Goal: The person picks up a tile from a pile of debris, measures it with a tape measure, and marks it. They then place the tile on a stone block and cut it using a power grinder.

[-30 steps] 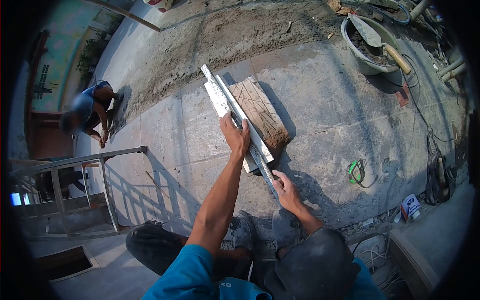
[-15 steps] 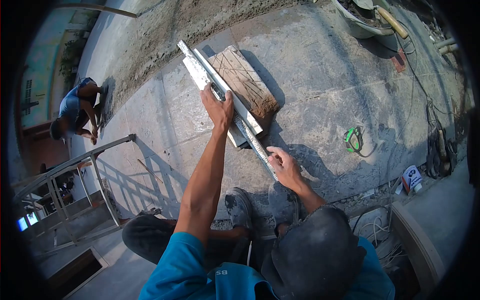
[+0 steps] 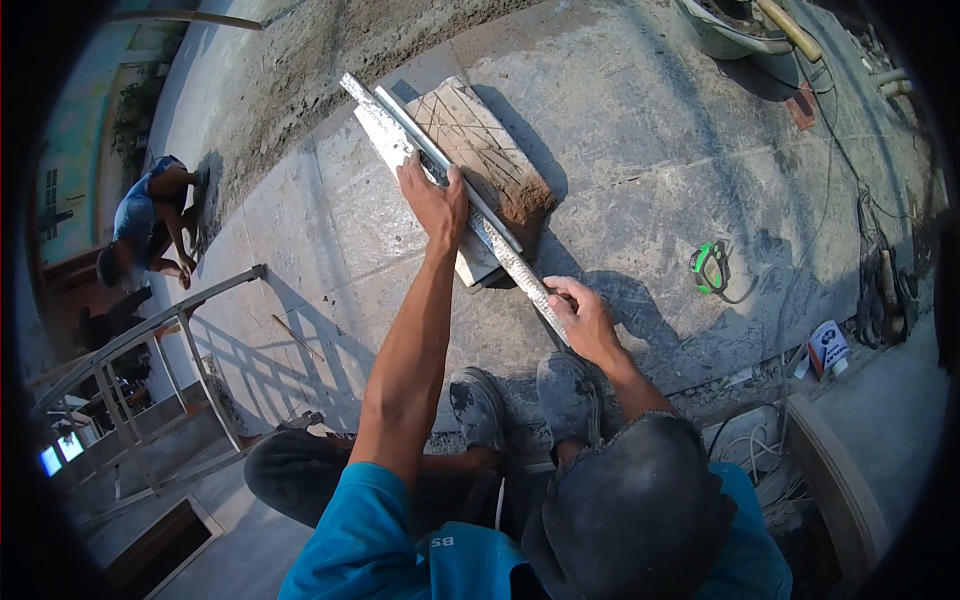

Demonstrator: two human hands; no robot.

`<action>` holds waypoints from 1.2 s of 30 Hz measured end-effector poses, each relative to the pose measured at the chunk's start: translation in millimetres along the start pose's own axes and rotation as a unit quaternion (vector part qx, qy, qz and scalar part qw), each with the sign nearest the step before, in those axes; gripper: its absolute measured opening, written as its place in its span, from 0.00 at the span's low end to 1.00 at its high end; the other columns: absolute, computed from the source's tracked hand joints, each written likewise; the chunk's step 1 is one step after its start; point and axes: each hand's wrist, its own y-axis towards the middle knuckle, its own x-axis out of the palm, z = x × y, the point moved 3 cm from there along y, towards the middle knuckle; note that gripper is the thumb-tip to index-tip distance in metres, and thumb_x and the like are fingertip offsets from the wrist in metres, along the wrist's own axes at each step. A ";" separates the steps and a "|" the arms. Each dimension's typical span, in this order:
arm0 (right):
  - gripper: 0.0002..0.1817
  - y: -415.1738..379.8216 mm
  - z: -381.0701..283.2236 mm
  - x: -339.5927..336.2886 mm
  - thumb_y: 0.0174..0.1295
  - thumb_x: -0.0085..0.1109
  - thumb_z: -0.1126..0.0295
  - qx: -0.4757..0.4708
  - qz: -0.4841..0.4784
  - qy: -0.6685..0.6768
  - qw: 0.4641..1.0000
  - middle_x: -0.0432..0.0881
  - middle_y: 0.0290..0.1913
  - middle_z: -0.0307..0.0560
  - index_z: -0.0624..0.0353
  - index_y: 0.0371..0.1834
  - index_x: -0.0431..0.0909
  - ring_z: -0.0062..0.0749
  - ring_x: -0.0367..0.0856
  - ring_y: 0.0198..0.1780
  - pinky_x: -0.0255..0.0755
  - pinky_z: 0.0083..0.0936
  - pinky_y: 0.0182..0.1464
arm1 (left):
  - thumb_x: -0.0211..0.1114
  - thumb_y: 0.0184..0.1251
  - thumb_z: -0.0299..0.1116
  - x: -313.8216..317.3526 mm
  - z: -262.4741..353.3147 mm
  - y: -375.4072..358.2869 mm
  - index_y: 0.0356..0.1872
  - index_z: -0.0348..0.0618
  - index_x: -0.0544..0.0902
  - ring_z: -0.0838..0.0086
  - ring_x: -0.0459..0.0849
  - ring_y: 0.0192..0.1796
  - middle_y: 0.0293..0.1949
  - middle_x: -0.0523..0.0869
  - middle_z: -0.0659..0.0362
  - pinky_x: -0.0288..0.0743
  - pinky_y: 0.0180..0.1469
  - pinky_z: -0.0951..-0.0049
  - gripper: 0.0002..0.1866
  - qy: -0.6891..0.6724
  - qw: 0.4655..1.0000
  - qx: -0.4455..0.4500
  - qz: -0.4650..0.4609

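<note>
A long speckled metal strip (image 3: 512, 262) lies slantwise beside a metal bar (image 3: 480, 202) and a white board (image 3: 388, 140). They rest along the left side of a scored, worn wooden block (image 3: 475, 140) whose near end is crusted brown. My left hand (image 3: 436, 205) is closed around the bar and strip at their middle, fingers partly hidden behind the metal. Near the strip's lower end, my right hand (image 3: 588, 318) has its thumb and fingers bent around the strip's edge, just above my shoes (image 3: 568, 398).
A bucket (image 3: 725, 35) with a wooden-handled tool stands at the upper right. Right of centre lies a green strap-like item (image 3: 710, 268), with a white bottle (image 3: 828, 348) beyond. Another person (image 3: 155, 215) crouches at the left behind a metal frame (image 3: 180, 310).
The metal bar has turned and now looks narrower, while the speckled strip shows a broader face. My right hand has shifted slightly right along with the strip's lower end.
</note>
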 end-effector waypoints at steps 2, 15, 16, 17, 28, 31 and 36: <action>0.15 -0.7 -0.3 0.7 0.67 0.55 0.70 0.003 0.002 0.001 1.000 0.85 0.47 0.54 0.61 0.56 0.77 0.41 0.85 0.43 0.76 0.32 0.43 | 0.63 0.60 0.39 2.0 -1.9 -1.0 0.66 0.34 0.66 0.40 0.58 0.72 0.66 0.67 0.35 0.50 0.74 0.51 0.34 0.002 1.000 0.008 0.001; 0.15 -1.1 -2.6 -0.4 0.67 0.56 0.70 0.001 -0.002 0.002 1.000 0.84 0.46 0.55 0.62 0.55 0.77 0.42 0.85 0.44 0.76 0.32 0.45 | 0.63 0.61 0.34 4.2 -2.4 -1.6 0.59 0.30 0.70 0.49 0.73 0.56 0.52 0.75 0.42 0.64 0.63 0.56 0.27 0.050 0.994 0.077 0.064; 0.15 -1.2 -3.9 -0.8 0.67 0.56 0.70 0.001 -0.002 0.002 1.000 0.84 0.46 0.55 0.62 0.55 0.77 0.42 0.85 0.44 0.76 0.32 0.45 | 0.63 0.61 0.33 4.9 -2.5 -2.1 0.59 0.30 0.70 0.49 0.72 0.56 0.52 0.75 0.42 0.64 0.63 0.56 0.27 0.060 0.992 0.083 0.074; 0.16 -0.8 -4.7 -1.4 0.67 0.56 0.70 0.008 -0.006 0.005 1.000 0.85 0.46 0.55 0.62 0.55 0.77 0.42 0.85 0.44 0.76 0.32 0.45 | 0.63 0.60 0.32 5.7 -2.5 -2.3 0.59 0.30 0.70 0.49 0.72 0.56 0.52 0.75 0.42 0.64 0.63 0.57 0.27 0.069 0.990 0.090 0.084; 0.16 1.8 2.5 -1.1 0.67 0.57 0.68 0.015 -0.023 0.012 1.000 0.85 0.43 0.53 0.61 0.56 0.78 0.39 0.84 0.41 0.76 0.31 0.42 | 0.60 0.61 0.32 6.9 -1.0 -4.3 0.65 0.33 0.67 0.42 0.62 0.69 0.64 0.69 0.35 0.53 0.73 0.50 0.30 0.030 0.998 0.009 0.050; 0.16 1.5 3.3 -1.1 0.67 0.56 0.68 0.003 -0.024 0.007 1.000 0.85 0.44 0.52 0.60 0.56 0.78 0.39 0.84 0.42 0.75 0.32 0.42 | 0.60 0.62 0.32 5.5 1.4 -4.6 0.65 0.33 0.67 0.42 0.62 0.69 0.64 0.69 0.35 0.53 0.73 0.50 0.30 0.037 0.997 0.012 0.061; 0.17 1.7 4.5 -0.6 0.66 0.55 0.68 -0.002 -0.026 0.004 1.000 0.85 0.45 0.52 0.61 0.56 0.77 0.40 0.84 0.44 0.76 0.32 0.45 | 0.60 0.62 0.32 6.7 -1.6 -5.1 0.65 0.33 0.67 0.43 0.63 0.69 0.64 0.70 0.36 0.53 0.73 0.51 0.30 0.033 0.998 0.013 0.053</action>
